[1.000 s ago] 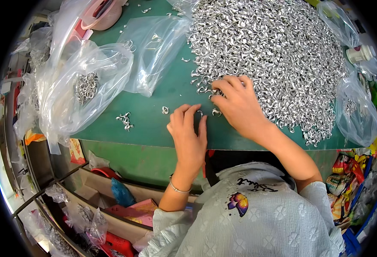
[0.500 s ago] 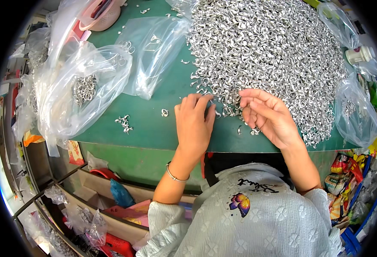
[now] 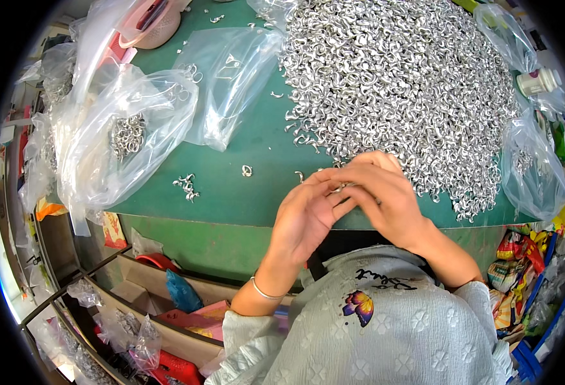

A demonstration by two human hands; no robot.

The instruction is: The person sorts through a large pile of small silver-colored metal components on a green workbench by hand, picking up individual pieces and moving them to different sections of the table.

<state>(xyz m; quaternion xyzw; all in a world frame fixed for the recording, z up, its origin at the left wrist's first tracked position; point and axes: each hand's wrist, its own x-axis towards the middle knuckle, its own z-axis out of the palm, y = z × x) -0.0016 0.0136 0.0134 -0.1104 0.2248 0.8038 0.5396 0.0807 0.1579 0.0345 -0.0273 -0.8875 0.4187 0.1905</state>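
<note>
My left hand (image 3: 305, 215) and my right hand (image 3: 385, 199) meet over the near edge of the green table. A small silver metal piece (image 3: 342, 188) is pinched between their fingertips; most of it is hidden. Just beyond my hands spreads a wide heap of small curved silver metal pieces (image 3: 398, 90), its near edge touching the area behind my right hand. One loose curved piece (image 3: 299, 176) lies by my left fingers. Farther left are a single small silver piece (image 3: 247, 171) and a little cluster of linked-looking pieces (image 3: 187, 186).
Clear plastic bags (image 3: 135, 173) lie on the left of the green table (image 3: 231, 202), one with silver rings inside. A pink basket (image 3: 157, 29) stands at the far left. On the right are a white bottle (image 3: 539, 82) and another clear bag (image 3: 536, 176). Open drawers (image 3: 148, 289) sit below left.
My left hand has turned palm upward and moved right and nearer to me. My right hand has come left to meet it, and the fingertips now close together on a small silver piece.
</note>
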